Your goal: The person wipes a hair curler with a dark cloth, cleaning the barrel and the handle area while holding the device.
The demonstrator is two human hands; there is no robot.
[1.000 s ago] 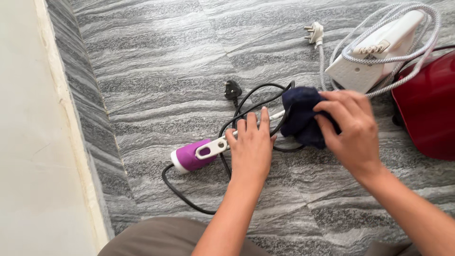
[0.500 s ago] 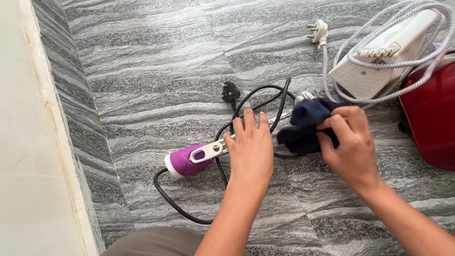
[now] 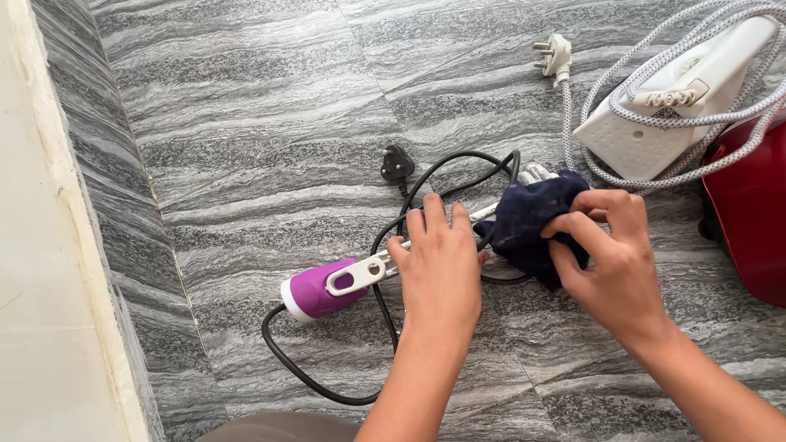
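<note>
**Two hands at a corded appliance on a grey stone floor**

The left hand (image 3: 440, 266) lies flat, fingers extended and together, pressing on the white shaft of a purple-handled appliance (image 3: 327, 288) that rests on the grey veined floor (image 3: 246, 123). The right hand (image 3: 610, 254) is closed around a dark blue cloth (image 3: 528, 217), holding it against the metal end of the appliance, just beside the left fingertips. A black cord (image 3: 315, 385) loops from the purple handle around both hands and ends in a black plug (image 3: 397, 164) lying farther out on the floor. At upper right, a white iron (image 3: 679, 98) stands wrapped in its braided grey-white cord (image 3: 573, 123), its white plug (image 3: 553, 53) apart from it. A red object (image 3: 749, 213) sits at the right edge.
</note>
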